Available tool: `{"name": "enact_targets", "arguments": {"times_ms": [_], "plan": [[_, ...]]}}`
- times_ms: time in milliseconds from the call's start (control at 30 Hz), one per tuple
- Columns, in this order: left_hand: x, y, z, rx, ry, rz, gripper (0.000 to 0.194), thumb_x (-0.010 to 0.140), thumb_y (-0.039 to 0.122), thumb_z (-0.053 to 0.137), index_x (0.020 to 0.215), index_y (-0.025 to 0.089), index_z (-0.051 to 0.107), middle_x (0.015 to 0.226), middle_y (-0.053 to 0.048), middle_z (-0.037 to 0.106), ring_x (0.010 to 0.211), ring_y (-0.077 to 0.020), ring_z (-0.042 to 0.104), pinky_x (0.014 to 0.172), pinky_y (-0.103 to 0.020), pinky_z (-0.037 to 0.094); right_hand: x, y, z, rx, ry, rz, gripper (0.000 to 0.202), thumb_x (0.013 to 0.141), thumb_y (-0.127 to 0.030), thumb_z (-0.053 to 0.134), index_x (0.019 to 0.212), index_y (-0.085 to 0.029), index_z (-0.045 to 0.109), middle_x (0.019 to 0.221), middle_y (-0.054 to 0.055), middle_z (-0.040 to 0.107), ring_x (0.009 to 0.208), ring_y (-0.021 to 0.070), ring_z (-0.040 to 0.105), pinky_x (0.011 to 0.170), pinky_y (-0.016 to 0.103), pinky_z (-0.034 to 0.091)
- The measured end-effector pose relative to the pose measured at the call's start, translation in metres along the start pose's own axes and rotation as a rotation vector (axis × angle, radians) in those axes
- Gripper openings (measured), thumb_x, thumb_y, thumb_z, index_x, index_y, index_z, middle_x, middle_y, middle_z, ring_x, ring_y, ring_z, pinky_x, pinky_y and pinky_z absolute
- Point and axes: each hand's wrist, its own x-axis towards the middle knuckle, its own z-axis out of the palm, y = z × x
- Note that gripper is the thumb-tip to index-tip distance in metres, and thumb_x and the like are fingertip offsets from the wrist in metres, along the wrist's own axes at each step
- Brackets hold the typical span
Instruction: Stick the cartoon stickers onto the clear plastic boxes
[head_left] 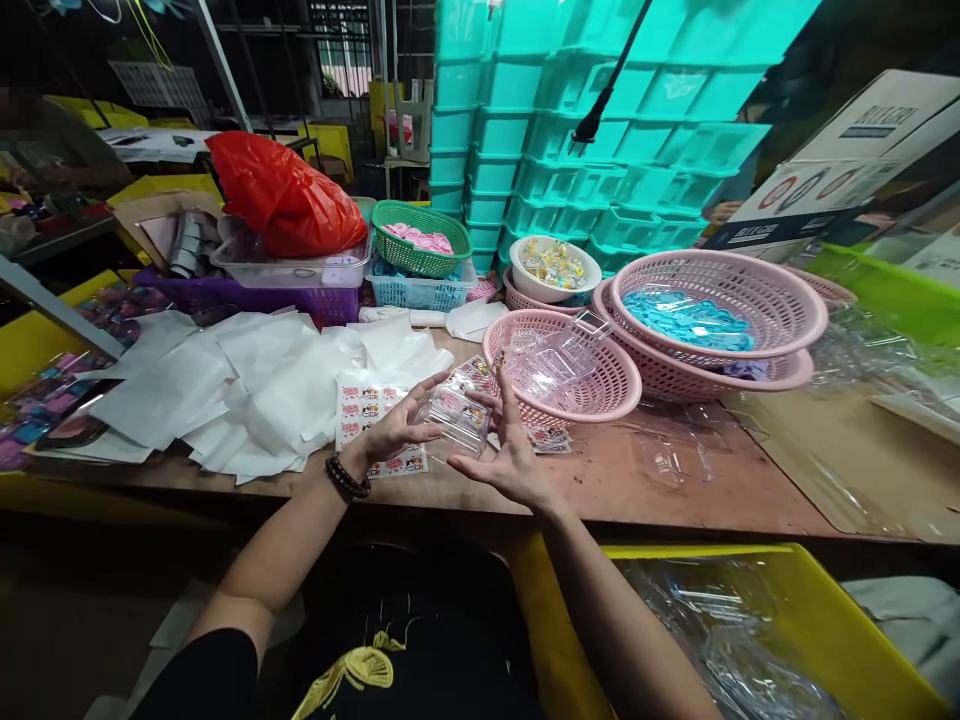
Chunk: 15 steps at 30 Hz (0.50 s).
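A small clear plastic box [454,420] is held above the front part of the table, between my hands. My left hand [394,428] grips its left side, thumb across the near face and fingers behind. On the other side my right hand [517,455] has its thumb and fingers spread apart around the box's right end; whether a fingertip touches it is hard to tell. Beneath my left hand lies a sheet of cartoon stickers [367,405], and more printed sticker sheets [547,438] show by the pink basket. Clear plastic pieces [559,355] lie in that pink basket [626,385].
White paper sheets [255,390] cover the table's left. Larger pink baskets [802,300] hold blue pieces [686,318]; a white bowl [517,260] holds small packets. Behind stand stacked teal crates [502,135] and a red bag [277,195]. A yellow bin [847,610] sits below right.
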Motion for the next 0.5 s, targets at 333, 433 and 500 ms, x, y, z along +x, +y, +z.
{"name": "enact_targets", "arguments": {"times_ms": [333,433,500], "plan": [[-0.015,-0.021,0.031,-0.285,0.303,0.015,0.078,0.078,0.043,0.078,0.146,0.034,0.039,0.128,-0.008,0.064,0.114,-0.0280,0.067,0.108,-0.057,0.043,-0.009,-0.051,-0.016,-0.045,0.468,-0.073,0.022,0.085,-0.045,0.073,0.085,-0.024,0.068,0.090,0.006,0.069,0.086,0.0214,0.066,0.079,0.039,0.056],[-0.016,-0.022,0.035,-0.300,0.345,0.012,0.073,0.078,0.053,0.077,0.141,0.035,0.045,0.141,-0.009,0.057,0.124,-0.0317,0.061,0.108,-0.058,0.043,-0.013,-0.068,-0.014,0.168,0.226,0.167,0.029,0.081,-0.048,0.076,0.080,-0.022,0.066,0.071,0.002,0.068,0.062,0.0154,0.062,0.060,0.031,0.054],[-0.017,-0.023,0.039,-0.310,0.357,0.008,0.073,0.077,0.057,0.077,0.139,0.034,0.047,0.146,-0.010,0.054,0.129,-0.0343,0.057,0.107,-0.061,0.043,-0.012,-0.069,-0.011,0.290,0.115,0.289,0.034,0.075,-0.050,0.080,0.076,-0.020,0.065,0.067,0.001,0.067,0.055,0.0129,0.059,0.051,0.027,0.051]]}}
